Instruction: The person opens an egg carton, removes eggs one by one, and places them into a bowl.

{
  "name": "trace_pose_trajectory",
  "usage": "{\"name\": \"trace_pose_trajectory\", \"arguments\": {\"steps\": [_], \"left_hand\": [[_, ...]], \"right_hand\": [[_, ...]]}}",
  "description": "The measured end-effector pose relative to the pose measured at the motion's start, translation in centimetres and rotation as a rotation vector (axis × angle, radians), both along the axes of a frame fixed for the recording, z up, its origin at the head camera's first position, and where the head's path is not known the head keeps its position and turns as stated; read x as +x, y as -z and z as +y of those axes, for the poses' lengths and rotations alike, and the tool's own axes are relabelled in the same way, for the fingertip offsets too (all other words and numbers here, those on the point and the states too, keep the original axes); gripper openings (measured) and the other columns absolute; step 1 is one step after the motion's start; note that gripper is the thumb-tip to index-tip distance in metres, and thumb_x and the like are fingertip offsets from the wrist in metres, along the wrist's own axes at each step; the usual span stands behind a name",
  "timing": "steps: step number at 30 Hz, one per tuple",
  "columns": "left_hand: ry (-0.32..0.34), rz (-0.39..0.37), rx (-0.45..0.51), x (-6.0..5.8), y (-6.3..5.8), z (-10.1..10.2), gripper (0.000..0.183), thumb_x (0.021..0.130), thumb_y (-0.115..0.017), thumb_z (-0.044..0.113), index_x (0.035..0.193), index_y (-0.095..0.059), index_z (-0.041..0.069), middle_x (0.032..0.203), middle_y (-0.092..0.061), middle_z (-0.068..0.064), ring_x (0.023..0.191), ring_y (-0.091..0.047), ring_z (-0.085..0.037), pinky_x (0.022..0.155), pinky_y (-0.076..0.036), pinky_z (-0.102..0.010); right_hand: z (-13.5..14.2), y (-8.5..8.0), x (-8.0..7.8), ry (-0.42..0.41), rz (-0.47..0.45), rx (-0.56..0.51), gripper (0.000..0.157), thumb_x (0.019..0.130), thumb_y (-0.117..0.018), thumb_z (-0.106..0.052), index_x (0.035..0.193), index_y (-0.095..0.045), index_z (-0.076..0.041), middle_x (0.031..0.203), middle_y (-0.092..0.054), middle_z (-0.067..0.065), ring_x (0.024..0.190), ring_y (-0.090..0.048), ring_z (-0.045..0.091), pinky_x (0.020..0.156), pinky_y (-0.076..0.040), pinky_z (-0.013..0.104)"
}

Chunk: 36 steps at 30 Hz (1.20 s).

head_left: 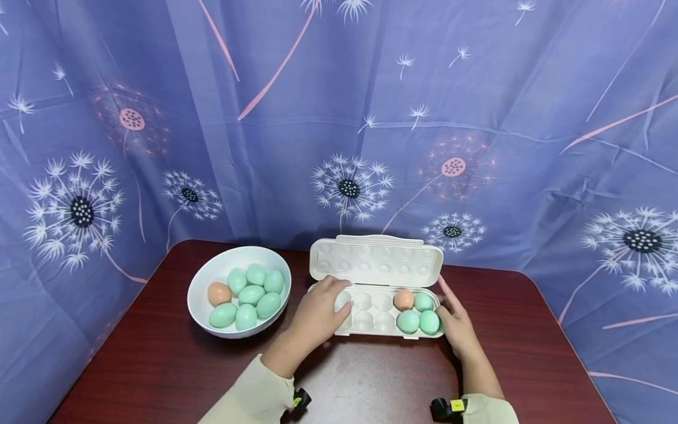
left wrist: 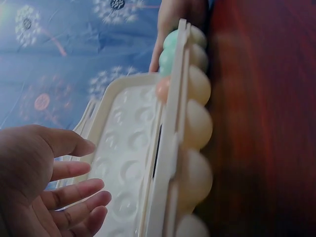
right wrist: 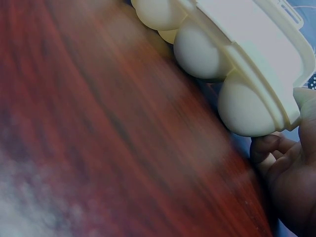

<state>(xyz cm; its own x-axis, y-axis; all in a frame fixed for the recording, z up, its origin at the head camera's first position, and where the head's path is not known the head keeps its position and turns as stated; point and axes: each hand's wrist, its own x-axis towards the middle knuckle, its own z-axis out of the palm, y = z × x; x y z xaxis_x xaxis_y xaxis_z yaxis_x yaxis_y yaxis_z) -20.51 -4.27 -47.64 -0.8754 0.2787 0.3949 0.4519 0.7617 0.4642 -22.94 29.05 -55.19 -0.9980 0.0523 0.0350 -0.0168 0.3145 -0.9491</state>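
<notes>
An open cream plastic egg carton [head_left: 373, 323] lies on the table, its lid tilted back. In its right end sit an orange egg [head_left: 404, 299] and three green eggs [head_left: 408, 321]; the cups farther left hold nothing. My left hand [head_left: 316, 312] hovers at the carton's left end, and in the left wrist view its fingers [left wrist: 74, 195] are spread and loosely bent, holding nothing. My right hand [head_left: 459, 331] grips the carton's right end. In the right wrist view, the fingers [right wrist: 266, 147] curl below the rim, beside the outermost cup.
Left of the carton stands a white bowl [head_left: 197, 294] with several green eggs [head_left: 251, 294] and one orange egg [head_left: 219, 293]. The dark red wooden table [head_left: 365, 377] meets a blue curtain [head_left: 275, 135] with dandelion prints at its back and sides.
</notes>
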Motion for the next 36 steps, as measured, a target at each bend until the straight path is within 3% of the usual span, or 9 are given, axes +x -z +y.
{"name": "trace_pose_trajectory", "arguments": {"steps": [5, 12, 23, 32, 36], "left_hand": [[0.057, -0.031, -0.028, 0.2, 0.2, 2.0, 0.038, 0.091, -0.071, 0.031, 0.126, -0.067, 0.015, 0.114, -0.066, -0.002, 0.107, -0.064, -0.02, 0.089, -0.055, -0.037], [0.123, -0.041, -0.055, 0.7, 1.1, 4.7, 0.041, 0.091, -0.071, 0.032, 0.129, -0.066, 0.017, 0.112, -0.065, 0.001, 0.103, -0.064, -0.018, 0.084, -0.055, -0.032], [0.137, -0.068, -0.11, 1.5, 2.7, 9.0, 0.048, 0.089, -0.073, 0.036, 0.133, -0.064, 0.017, 0.106, -0.064, 0.001, 0.09, -0.059, -0.012, 0.068, -0.048, -0.023], [0.139, -0.058, -0.094, 1.4, 3.3, 11.0, 0.047, 0.09, -0.074, 0.035, 0.133, -0.063, 0.017, 0.114, -0.064, -0.003, 0.097, -0.062, -0.015, 0.078, -0.053, -0.027], [0.131, -0.047, -0.079, 1.2, 3.8, 11.5, 0.042, 0.089, -0.075, 0.033, 0.127, -0.066, 0.017, 0.114, -0.064, -0.004, 0.098, -0.062, -0.016, 0.076, -0.053, -0.027]], "right_hand": [[0.0, -0.1, 0.0, -0.002, -0.01, -0.001, 0.071, 0.101, -0.041, 0.001, 0.161, -0.023, -0.032, 0.122, -0.058, 0.009, 0.099, -0.055, 0.002, 0.08, -0.048, 0.021], [0.1, 0.0, -0.1, 0.008, -0.025, -0.015, 0.071, 0.101, -0.042, 0.002, 0.161, -0.023, -0.03, 0.117, -0.059, 0.002, 0.098, -0.055, 0.002, 0.08, -0.049, 0.02], [0.0, -0.1, -0.1, 0.008, -0.032, -0.023, 0.071, 0.101, -0.042, 0.001, 0.161, -0.024, -0.032, 0.116, -0.059, 0.0, 0.098, -0.056, 0.002, 0.08, -0.05, 0.02], [0.1, -0.3, -0.2, 0.002, -0.055, -0.037, 0.069, 0.102, -0.04, 0.001, 0.162, -0.023, -0.028, 0.118, -0.059, 0.001, 0.097, -0.058, 0.001, 0.079, -0.052, 0.02], [0.1, -0.3, -0.2, 0.0, -0.055, -0.035, 0.069, 0.102, -0.04, 0.001, 0.162, -0.023, -0.029, 0.12, -0.059, 0.004, 0.097, -0.058, 0.002, 0.079, -0.052, 0.021]]}}
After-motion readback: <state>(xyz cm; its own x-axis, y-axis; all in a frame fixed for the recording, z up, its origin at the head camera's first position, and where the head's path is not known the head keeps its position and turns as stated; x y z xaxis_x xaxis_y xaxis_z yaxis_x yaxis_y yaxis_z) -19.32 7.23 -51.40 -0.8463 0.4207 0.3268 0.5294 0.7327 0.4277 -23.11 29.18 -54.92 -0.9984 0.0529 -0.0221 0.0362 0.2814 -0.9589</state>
